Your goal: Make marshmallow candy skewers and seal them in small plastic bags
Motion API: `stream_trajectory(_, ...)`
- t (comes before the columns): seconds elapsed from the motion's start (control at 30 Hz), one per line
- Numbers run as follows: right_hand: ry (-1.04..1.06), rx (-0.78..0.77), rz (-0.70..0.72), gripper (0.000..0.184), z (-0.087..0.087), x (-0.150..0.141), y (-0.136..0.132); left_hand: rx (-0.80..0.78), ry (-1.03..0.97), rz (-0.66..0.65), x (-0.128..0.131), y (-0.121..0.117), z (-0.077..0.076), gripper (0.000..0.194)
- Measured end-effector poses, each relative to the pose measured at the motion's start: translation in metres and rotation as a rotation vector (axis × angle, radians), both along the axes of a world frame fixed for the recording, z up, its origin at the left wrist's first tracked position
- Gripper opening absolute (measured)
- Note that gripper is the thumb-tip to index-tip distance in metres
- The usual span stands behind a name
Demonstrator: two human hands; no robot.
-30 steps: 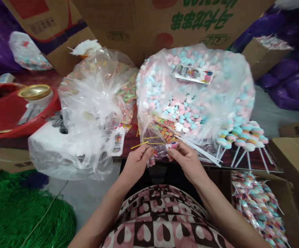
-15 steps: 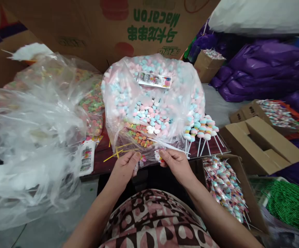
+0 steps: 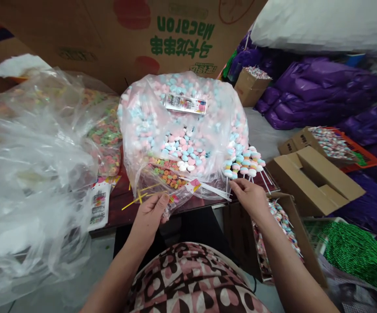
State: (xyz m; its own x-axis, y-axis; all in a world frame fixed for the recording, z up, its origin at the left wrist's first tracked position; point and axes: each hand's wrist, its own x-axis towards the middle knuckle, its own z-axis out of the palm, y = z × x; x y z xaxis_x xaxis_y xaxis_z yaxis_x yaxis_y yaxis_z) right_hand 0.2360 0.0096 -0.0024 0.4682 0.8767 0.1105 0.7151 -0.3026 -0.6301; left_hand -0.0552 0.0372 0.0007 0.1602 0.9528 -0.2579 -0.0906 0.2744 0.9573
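My left hand [image 3: 154,208] pinches a small clear printed wrapper bag [image 3: 177,198] in front of the table edge. The bag's pink-and-white printed end [image 3: 194,186] reaches right, free of my right hand. My right hand [image 3: 248,195] is closed at the fingertips on a white stick below the candy skewers [image 3: 248,161], which carry pink, blue and white candies. Behind lies a large open clear bag of pink, blue and white candies [image 3: 181,148]. Ring-shaped candies [image 3: 170,174] fill its near side. Yellow twist ties [image 3: 142,195] and white sticks [image 3: 212,190] lie nearby.
Upright behind the bags is a large cardboard box [image 3: 103,39]. At left are a ring-candy bag [image 3: 106,126] and crumpled clear plastic [image 3: 28,174]. A box of wrapped skewers [image 3: 279,213], an open carton [image 3: 315,178] and green ties [image 3: 361,252] stand right.
My right hand has let go of the wrapper's printed end and moved right to the skewer sticks. My left hand still grips the wrapper. The view has swung right.
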Motion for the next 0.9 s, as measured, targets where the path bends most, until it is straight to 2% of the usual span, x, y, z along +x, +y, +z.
stream_trajectory(0.1,-0.136,-0.123,0.018,0.026,-0.005,-0.002,0.007,-0.014,-0.036,-0.007,0.002,-0.001,-0.002,0.036)
stream_trajectory(0.17,-0.079,-0.108,0.002,0.023,-0.008,-0.005,0.01,-0.017,-0.042,0.007,0.001,-0.002,-0.002,0.036)
stream_trajectory(0.3,0.108,0.002,-0.043,0.032,-0.011,-0.003,0.01,-0.029,-0.105,0.082,-0.003,0.001,-0.001,0.036)
stream_trajectory(0.43,0.165,0.107,-0.074,0.042,-0.011,0.001,-0.001,-0.057,-0.222,0.153,-0.005,0.006,-0.003,0.038)
stream_trajectory(0.63,0.49,0.332,-0.163,0.034,-0.003,-0.006,-0.013,-0.065,-0.35,0.175,-0.006,0.012,-0.002,0.041)
stream_trajectory(0.77,0.47,0.423,-0.047,0.03,0.004,-0.012,-0.017,-0.045,-0.384,0.144,-0.012,0.012,0.0,0.041)
stream_trajectory(0.9,0.353,0.44,0.214,0.019,0.019,-0.019,-0.016,0.0,-0.389,0.091,-0.021,0.011,0.0,0.044)
